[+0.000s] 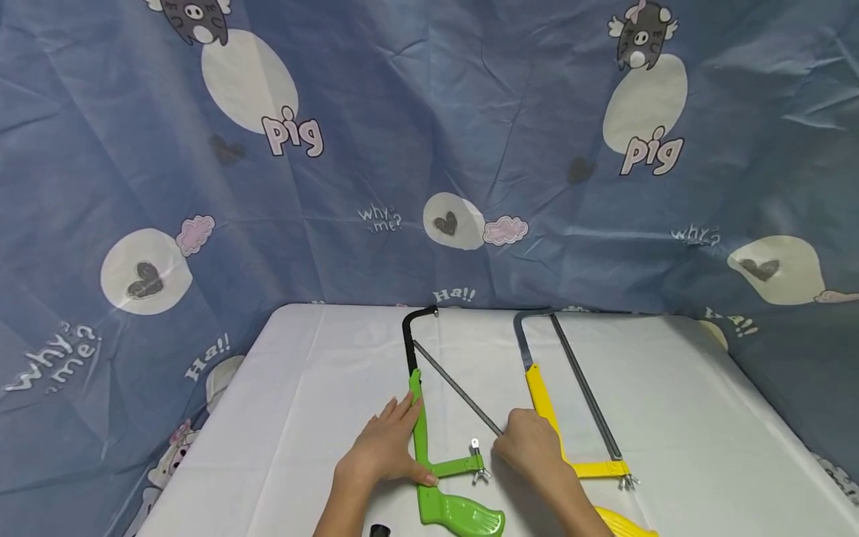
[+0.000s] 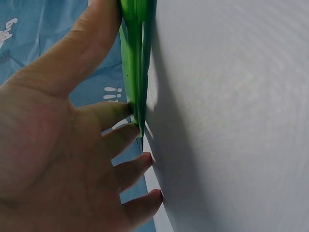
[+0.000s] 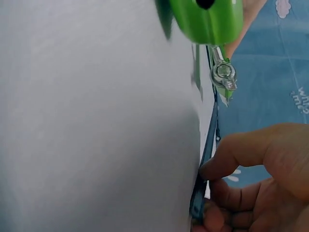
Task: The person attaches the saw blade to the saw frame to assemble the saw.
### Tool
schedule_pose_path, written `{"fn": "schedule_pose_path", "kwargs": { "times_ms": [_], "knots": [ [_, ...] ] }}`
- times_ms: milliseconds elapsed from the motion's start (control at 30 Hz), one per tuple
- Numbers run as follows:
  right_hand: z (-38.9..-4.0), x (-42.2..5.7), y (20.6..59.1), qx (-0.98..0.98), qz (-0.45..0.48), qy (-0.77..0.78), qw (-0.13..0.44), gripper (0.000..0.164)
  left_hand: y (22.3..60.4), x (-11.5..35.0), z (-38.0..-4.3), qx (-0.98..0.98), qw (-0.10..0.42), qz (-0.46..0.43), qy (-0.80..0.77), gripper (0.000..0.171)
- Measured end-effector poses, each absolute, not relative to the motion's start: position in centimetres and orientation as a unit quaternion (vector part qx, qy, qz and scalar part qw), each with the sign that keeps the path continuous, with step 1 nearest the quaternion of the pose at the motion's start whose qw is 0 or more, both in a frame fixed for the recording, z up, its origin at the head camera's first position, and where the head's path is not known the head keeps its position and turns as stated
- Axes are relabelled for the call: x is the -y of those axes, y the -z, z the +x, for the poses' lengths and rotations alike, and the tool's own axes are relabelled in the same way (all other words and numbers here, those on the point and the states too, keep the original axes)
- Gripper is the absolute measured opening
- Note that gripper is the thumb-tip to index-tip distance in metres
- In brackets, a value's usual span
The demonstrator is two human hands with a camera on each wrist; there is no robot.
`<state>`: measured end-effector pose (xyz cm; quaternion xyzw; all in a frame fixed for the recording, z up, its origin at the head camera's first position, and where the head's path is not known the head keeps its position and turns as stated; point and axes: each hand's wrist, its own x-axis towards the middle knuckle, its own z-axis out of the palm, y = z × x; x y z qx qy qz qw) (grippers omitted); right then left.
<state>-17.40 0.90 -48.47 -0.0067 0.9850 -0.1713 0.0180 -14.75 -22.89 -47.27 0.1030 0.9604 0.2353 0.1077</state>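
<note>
Green saw frame [image 1: 420,438] lies on the table [image 1: 322,388], touched by the left hand [image 1: 381,450], fingers spread, while fingers of the right hand [image 1: 534,450] pinch a grey blade [image 1: 459,390].

The blade [image 1: 458,388] is grey, the green saw [image 1: 420,444] partly black, the backdrop [image 1: 376,149] blue with printed pigs [image 1: 640,37].

Bare forearms [image 1: 344,506], bare wrists [image 1: 356,471] and slim, round-tipped fingers [image 2: 133,170]

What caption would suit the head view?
Left hand rests on a green saw; right hand grips a loose blade; a yellow saw lies alongside.
</note>
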Motion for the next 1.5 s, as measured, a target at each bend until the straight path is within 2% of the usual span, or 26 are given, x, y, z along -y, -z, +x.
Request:
{"fn": "schedule_pose_path", "kwargs": {
  "times_ms": [367, 767, 1233, 1500],
  "knots": [
    [-17.4, -1.6, 48.3, -0.970, -0.035, 0.236, 0.045, 0.007, 47.4, 22.9, -14.9, -0.961, 0.103, 0.104, -0.235, 0.128],
    [-18.1, -2.0, 48.6, -0.949, -0.037, 0.310, 0.041, 0.010, 47.5, 22.8, -14.9, -0.962, 0.103, 0.101, -0.231, 0.128],
    [-19.6, -1.1, 49.4, -0.916, -0.059, 0.397, -0.001, 0.011, 47.4, 22.8, -15.0, -0.960, 0.104, 0.097, -0.241, 0.128],
    [-20.5, -0.8, 49.6, -0.908, -0.052, 0.415, 0.010, 0.010, 47.6, 22.9, -15.1, -0.961, 0.103, 0.100, -0.237, 0.128]
  ]
}}
